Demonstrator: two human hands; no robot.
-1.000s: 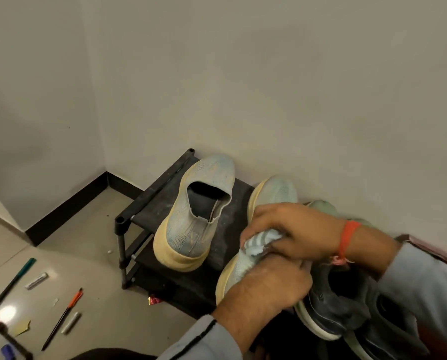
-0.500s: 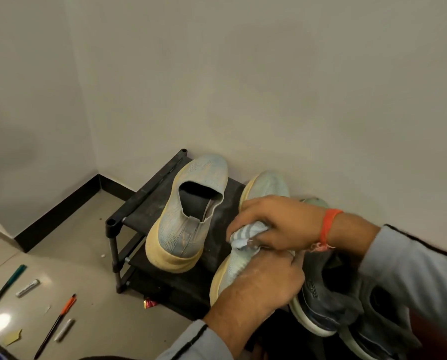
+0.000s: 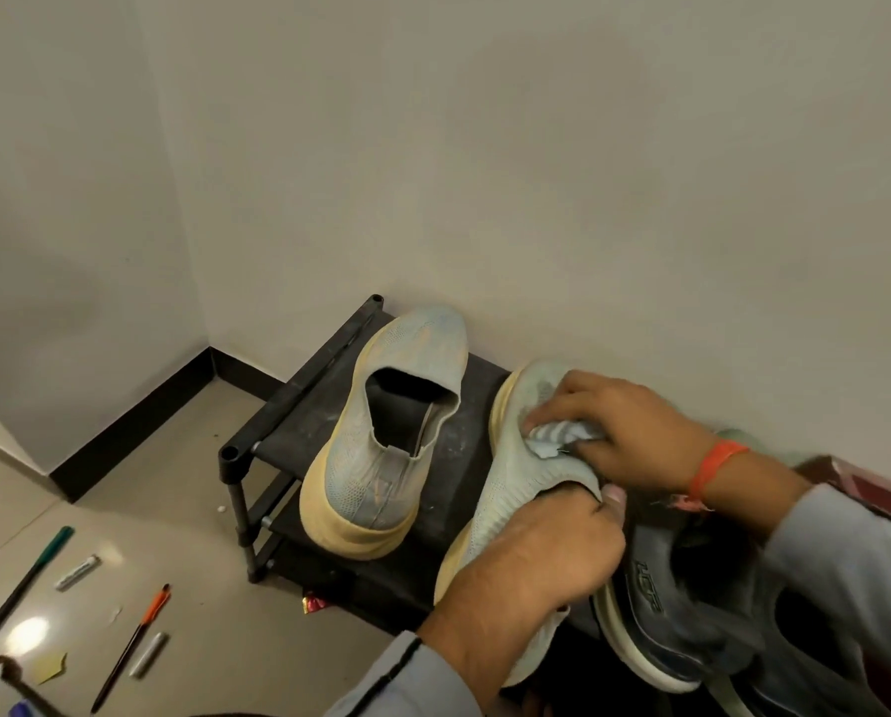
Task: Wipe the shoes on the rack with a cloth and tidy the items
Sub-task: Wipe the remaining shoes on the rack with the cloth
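Black two-tier metal shoe rack (image 3: 298,390) sits in the corner against the wall. On its top shelf, L to R: pale blue knit slip-on shoe w/ cream sole (image 3: 381,432), standing free; its matching pale blue shoe (image 3: 515,489), being handled; dark grey sneaker w/ white sole (image 3: 655,618) just beside it. Left hand (image 3: 541,566) grips the matching shoe at its collar, fingers curled round the edge. Right hand (image 3: 619,432) w/ orange wristband presses a small pale blue-white cloth (image 3: 557,437) onto that shoe's upper, fingers curled over the cloth. Pens (image 3: 130,644) & caps lie on the tiled floor, left.
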